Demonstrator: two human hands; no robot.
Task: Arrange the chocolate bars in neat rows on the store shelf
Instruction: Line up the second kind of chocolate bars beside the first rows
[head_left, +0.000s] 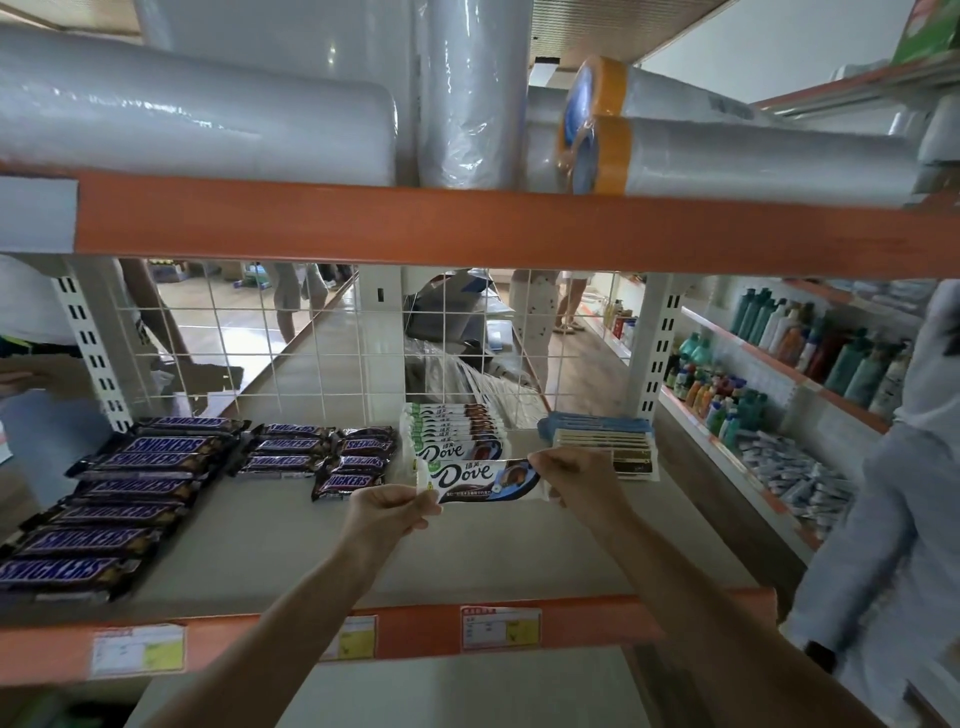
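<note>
Both hands, left (387, 512) and right (576, 475), pinch a white Dove bar (485, 480) level above the shelf's (291, 551) bare middle, before the Dove row (457, 431).

"Dove" is read on the white bar (485, 480) held near the shelf's middle; "SNICKERS" is printed on the dark bars (98, 540) by the left edge.

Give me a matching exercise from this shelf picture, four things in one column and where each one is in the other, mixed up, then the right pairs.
Things
1. Dove bar
2. Snickers bars
3. white plastic-wrapped rolls
4. bottles

Places
A. on the upper shelf
B. in rows on the left of the shelf
C. on the side shelves at far right
D. held at both ends by the left hand and right hand

Pairs: 1-D, 2-B, 3-A, 4-C
</note>
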